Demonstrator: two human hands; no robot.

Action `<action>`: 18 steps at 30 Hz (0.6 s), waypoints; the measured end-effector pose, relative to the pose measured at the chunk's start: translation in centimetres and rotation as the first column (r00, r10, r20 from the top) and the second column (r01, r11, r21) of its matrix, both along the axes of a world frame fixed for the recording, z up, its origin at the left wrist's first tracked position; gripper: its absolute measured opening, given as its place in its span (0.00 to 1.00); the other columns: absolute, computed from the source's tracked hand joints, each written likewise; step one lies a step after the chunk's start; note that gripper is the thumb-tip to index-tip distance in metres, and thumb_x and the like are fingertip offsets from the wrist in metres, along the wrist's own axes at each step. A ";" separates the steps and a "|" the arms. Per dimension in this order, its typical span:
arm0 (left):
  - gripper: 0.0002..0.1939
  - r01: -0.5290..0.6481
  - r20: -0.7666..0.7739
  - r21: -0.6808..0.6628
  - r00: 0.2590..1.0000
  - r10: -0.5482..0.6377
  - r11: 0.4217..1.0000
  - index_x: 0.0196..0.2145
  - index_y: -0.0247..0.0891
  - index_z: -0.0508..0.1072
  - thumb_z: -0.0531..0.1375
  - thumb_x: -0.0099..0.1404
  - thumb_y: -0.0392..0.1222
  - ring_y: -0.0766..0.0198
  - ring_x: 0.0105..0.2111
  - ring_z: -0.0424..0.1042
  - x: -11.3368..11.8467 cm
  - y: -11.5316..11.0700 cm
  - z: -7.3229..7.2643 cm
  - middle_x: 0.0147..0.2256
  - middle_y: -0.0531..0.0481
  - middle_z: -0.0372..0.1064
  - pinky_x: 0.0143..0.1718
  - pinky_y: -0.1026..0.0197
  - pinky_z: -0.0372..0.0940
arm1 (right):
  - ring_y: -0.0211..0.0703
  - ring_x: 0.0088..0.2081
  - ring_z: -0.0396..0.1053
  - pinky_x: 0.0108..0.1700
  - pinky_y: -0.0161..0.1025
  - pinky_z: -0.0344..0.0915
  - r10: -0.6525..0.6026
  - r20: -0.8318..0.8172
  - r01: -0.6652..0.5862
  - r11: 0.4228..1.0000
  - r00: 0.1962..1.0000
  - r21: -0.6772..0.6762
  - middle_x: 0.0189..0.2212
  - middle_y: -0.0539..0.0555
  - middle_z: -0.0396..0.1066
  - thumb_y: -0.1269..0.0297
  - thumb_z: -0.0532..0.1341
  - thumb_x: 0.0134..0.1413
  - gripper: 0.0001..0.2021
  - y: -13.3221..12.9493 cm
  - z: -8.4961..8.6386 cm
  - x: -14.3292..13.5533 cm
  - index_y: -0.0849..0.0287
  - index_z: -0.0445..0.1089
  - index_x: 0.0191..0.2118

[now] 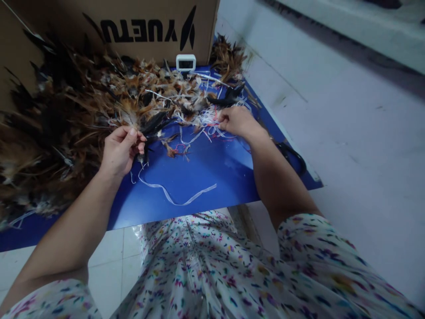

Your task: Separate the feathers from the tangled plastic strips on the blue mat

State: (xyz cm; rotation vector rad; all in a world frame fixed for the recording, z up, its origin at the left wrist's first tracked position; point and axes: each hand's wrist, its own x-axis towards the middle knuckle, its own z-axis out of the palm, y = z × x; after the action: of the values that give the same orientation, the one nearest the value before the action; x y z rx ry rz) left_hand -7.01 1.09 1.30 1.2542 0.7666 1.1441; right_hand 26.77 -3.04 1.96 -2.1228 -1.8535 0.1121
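My left hand (122,148) pinches the base of a small brown and white feather bunch (129,116) at the front of the big feather pile (83,106). Below it a thin white ribbon (169,195) trails over the blue table. My right hand (237,122) has its thumb and fingers pressed together at the edge of a tangle of white and red ribbons (209,118); what sits between the fingertips is too small to tell. Small feather scraps (171,151) lie between the hands.
A cardboard box (146,48) stands behind the pile on the blue table (212,168), with a small white device (186,63) before it. Another feather bunch (226,57) is at the back right. Black-handled scissors (292,155) lie beside my right forearm, near the wall.
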 end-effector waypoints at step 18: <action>0.15 0.013 -0.025 0.003 1.000 -0.013 1.000 0.24 0.43 0.75 0.74 0.50 0.51 0.72 0.18 0.67 0.1 -0.1 0.0 0.23 0.56 0.74 0.17 0.66 0.62 | 0.45 0.36 0.70 0.41 0.41 0.62 0.197 -0.048 -0.202 0.972 0.979 -0.123 0.31 0.55 0.75 0.68 0.60 0.55 0.06 -0.4 1.2 -1.0 0.59 0.75 0.31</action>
State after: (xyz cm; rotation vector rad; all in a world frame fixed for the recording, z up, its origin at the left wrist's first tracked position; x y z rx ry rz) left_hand -6.93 1.01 1.31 1.2768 0.7742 1.1216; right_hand 25.75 -3.45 3.19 -1.9936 -2.0858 0.3209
